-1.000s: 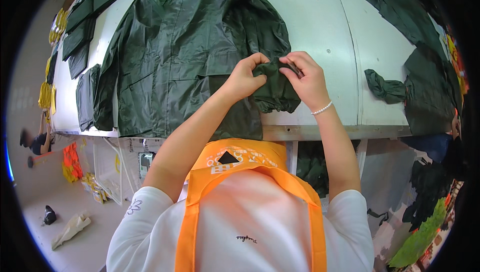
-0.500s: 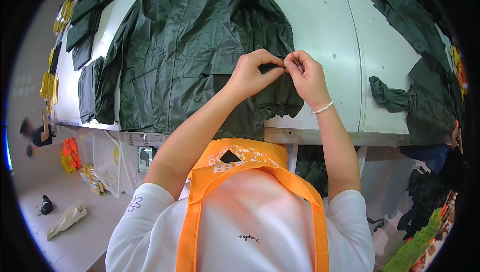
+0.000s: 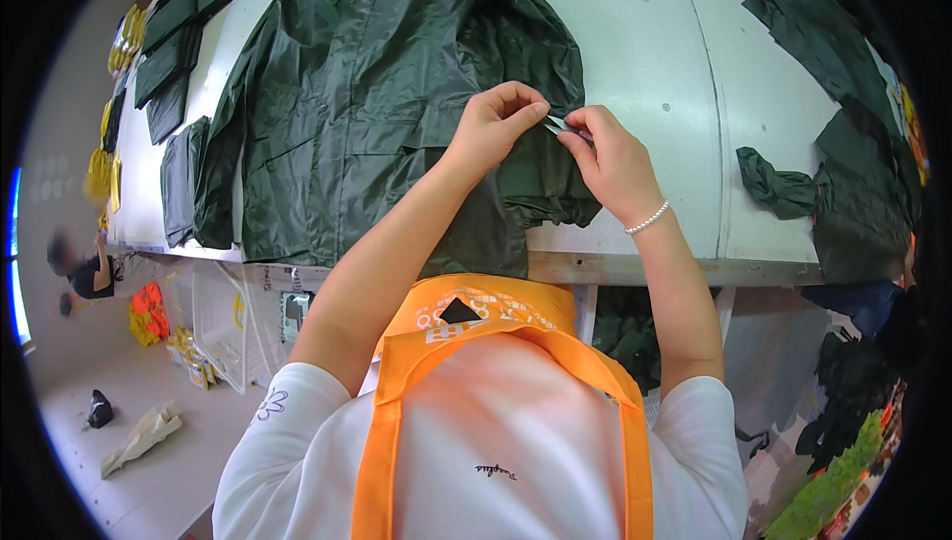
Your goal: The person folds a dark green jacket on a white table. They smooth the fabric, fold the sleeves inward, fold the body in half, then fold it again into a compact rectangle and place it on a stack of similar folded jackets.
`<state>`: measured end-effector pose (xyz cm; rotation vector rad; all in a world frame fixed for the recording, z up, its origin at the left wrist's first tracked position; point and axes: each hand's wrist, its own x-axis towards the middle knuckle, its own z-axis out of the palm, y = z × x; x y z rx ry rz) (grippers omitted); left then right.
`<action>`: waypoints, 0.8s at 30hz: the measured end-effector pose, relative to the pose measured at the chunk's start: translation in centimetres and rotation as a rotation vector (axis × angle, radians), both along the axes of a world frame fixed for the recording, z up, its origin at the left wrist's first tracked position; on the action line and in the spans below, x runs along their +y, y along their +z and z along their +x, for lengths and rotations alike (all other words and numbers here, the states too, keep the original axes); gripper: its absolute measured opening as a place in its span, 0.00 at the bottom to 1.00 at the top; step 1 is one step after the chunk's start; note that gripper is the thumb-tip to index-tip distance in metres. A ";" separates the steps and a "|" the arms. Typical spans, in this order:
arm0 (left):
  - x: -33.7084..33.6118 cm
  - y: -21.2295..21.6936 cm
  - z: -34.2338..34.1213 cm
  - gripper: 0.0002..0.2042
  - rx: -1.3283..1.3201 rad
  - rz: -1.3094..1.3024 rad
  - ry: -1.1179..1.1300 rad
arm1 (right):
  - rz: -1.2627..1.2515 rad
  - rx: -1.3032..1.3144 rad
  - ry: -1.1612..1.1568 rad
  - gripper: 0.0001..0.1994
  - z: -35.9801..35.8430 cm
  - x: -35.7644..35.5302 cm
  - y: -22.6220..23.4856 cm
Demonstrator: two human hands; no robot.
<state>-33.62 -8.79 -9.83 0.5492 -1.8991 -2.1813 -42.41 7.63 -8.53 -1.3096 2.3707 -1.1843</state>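
A dark green rain jacket (image 3: 347, 114) lies spread face up on the pale table, its sleeve on the right bent down toward the front edge. Over that sleeve, my left hand (image 3: 496, 123) pinches thumb and forefinger together; whatever is between them is too small to make out. Facing it, my right hand (image 3: 613, 158) is closed around small metal snips (image 3: 557, 124), mostly hidden by the fingers. Their pale pointed tip reaches toward my left fingertips. Both hands are raised a little above the cloth.
Folded dark green garments (image 3: 169, 69) line the table's left side. More dark green garments (image 3: 843, 193) lie at the right. A wooden edge (image 3: 674, 270) runs along the table's front. A white rack (image 3: 220, 327) stands below left, and another person (image 3: 84, 267) is at far left.
My left hand has shifted slightly left and up, and its fingertips have parted from my right hand's. The snips' tip now points between the hands; before, it pointed upward.
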 end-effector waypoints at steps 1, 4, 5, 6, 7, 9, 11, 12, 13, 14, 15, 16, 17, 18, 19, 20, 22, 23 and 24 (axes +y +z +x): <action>0.0 0.0 0.0 0.06 -0.005 -0.012 -0.005 | -0.015 0.014 0.004 0.09 0.0 -0.1 0.0; 0.0 0.0 0.0 0.06 -0.019 -0.026 -0.011 | -0.032 0.049 0.021 0.09 0.0 -0.3 0.0; 0.0 0.0 0.1 0.06 -0.024 -0.026 -0.011 | -0.023 0.038 0.023 0.09 0.0 -0.4 0.0; 0.0 -0.1 0.1 0.06 -0.020 -0.027 -0.009 | -0.013 0.028 0.024 0.09 -0.1 -0.4 0.0; 0.0 -0.2 0.1 0.06 -0.016 -0.027 -0.006 | -0.002 0.018 0.025 0.09 -0.1 -0.3 -0.1; 0.0 -0.3 0.2 0.06 -0.005 -0.009 -0.001 | -0.018 0.024 0.018 0.09 -0.3 -0.2 -0.6; -0.1 -0.4 0.2 0.06 0.008 0.027 0.005 | -0.074 -0.089 0.000 0.11 -0.8 0.2 -0.8; -0.2 -0.4 0.3 0.06 0.020 0.054 0.010 | -0.119 -0.206 -0.018 0.14 -1.3 0.6 -0.8; -0.3 -0.3 0.4 0.06 0.034 0.077 0.017 | -0.168 -0.323 -0.032 0.17 -1.9 1.0 -0.7; -0.5 -0.1 0.6 0.06 0.048 0.100 0.024 | -0.095 -0.416 0.040 0.20 -2.6 1.6 -0.7; -0.6 0.2 0.7 0.06 0.064 0.152 0.013 | -0.021 -0.511 0.115 0.23 -3.3 2.4 -0.6; -0.8 0.5 0.8 0.06 0.079 0.203 0.001 | 0.028 -0.532 0.153 0.25 -3.3 2.5 -0.8; -0.9 0.9 0.9 0.06 0.096 0.254 -0.010 | 0.081 -0.553 0.191 0.26 -3.3 2.7 -0.8; -0.8 1.2 0.7 0.05 0.094 0.281 -0.014 | 0.133 -0.570 0.223 0.28 -3.4 3.0 -0.8; -0.6 1.4 0.5 0.05 0.090 0.307 -0.014 | 0.078 -0.503 0.186 0.26 -2.7 2.6 -2.0; -0.4 1.6 0.3 0.04 0.087 0.333 -0.014 | 0.023 -0.436 0.149 0.25 -2.2 2.3 -2.7; -0.2 2.2 0.3 0.05 0.072 0.265 0.017 | -0.073 -0.288 -0.086 0.16 -2.2 1.9 -2.5; 0.2 2.7 0.4 0.07 0.059 0.323 0.025 | -0.148 -0.223 -0.219 0.15 -2.8 1.9 -3.7; 0.8 3.0 0.4 0.08 0.044 0.380 0.030 | -0.225 -0.161 -0.357 0.13 -3.4 1.9 -4.4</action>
